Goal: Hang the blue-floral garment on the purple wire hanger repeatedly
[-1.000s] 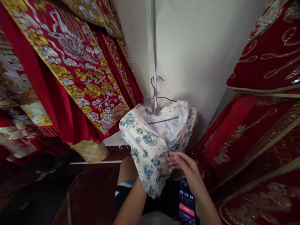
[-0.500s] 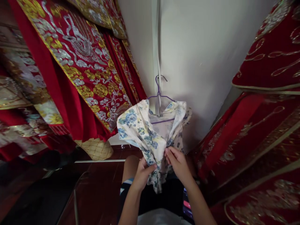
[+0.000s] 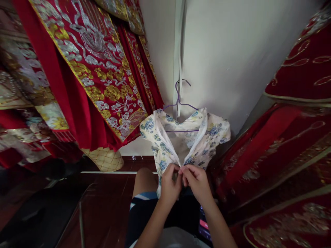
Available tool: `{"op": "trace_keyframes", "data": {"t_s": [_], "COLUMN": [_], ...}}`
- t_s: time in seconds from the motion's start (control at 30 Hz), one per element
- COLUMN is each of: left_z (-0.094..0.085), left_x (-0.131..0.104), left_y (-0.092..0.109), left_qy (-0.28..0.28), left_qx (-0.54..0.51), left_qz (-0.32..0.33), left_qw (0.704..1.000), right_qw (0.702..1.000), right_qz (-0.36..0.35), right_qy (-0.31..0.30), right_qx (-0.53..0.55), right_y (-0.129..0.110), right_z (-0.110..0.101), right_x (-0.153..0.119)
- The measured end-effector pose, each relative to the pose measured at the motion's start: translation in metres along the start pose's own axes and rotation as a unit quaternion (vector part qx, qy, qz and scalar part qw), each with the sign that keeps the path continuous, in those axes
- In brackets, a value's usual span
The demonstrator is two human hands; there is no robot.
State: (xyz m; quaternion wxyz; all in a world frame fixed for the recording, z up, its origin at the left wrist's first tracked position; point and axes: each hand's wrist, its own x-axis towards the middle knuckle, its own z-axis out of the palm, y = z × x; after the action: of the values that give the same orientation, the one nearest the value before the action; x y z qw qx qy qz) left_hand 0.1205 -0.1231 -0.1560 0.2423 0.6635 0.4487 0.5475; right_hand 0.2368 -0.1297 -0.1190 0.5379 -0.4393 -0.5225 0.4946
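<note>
A white garment with blue flowers (image 3: 161, 151) hangs on a purple wire hanger (image 3: 178, 103) in front of me. Its V-shaped front opening faces me, and both short sleeves spread outward. At the bottom of the V, my left hand (image 3: 171, 181) pinches the garment's edge. Close against it, my right hand (image 3: 195, 179) grips the other edge, fingertips touching those of the left. The fabric between the fingertips is too small to make out. Below the hands, the lower part of the garment is mostly hidden.
Red embroidered cloths hang at the left (image 3: 111, 89) and at the right (image 3: 258, 155). A pale wall (image 3: 219, 51) with a cable stands behind the hanger. A phone (image 3: 204, 224) lies on my lap. On the lower left is a black object (image 3: 33, 213).
My left hand has moved up and right to meet the right hand. The garment has spread flatter, with its opening facing me and the right sleeve now out to the side.
</note>
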Motion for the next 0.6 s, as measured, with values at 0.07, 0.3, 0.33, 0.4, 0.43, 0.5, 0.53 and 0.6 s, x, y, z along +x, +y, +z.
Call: {"op": "trace_keyframes", "data": {"t_s": [0.07,0.3,0.33,0.4,0.43,0.5,0.53,0.6], "left_z": [0.002,-0.001,-0.001,-0.002,-0.004,-0.011,-0.016,-0.027], "left_x": [0.003,0.007,0.007,0.008,0.009,0.019,0.028,0.053], "left_y": [-0.002,-0.021,-0.021,-0.017,-0.012,0.002,0.01,0.03], "left_qy": [-0.016,-0.102,-0.116,-0.149,-0.165,-0.178,-0.171,-0.126], "left_qx": [0.01,0.099,0.11,0.133,0.144,0.155,0.148,0.107], "left_qz": [-0.03,-0.092,-0.09,-0.077,-0.065,-0.029,-0.005,0.052], "left_qw": [0.999,0.986,0.983,0.977,0.973,0.971,0.974,0.985], "right_qw": [1.0,0.99,0.988,0.985,0.984,0.985,0.985,0.986], "right_qz": [-0.007,-0.082,-0.091,-0.109,-0.118,-0.13,-0.132,-0.133], "right_qy": [0.023,0.056,0.069,0.077,0.074,0.062,0.056,0.051], "right_qx": [0.017,0.095,0.104,0.109,0.108,0.101,0.097,0.086], "right_y": [-0.005,-0.082,-0.094,-0.111,-0.115,-0.116,-0.114,-0.107], "right_z": [0.0,0.003,0.004,0.004,0.004,0.002,0.001,0.0], "right_x": [0.015,0.121,0.132,0.143,0.144,0.14,0.136,0.127]}}
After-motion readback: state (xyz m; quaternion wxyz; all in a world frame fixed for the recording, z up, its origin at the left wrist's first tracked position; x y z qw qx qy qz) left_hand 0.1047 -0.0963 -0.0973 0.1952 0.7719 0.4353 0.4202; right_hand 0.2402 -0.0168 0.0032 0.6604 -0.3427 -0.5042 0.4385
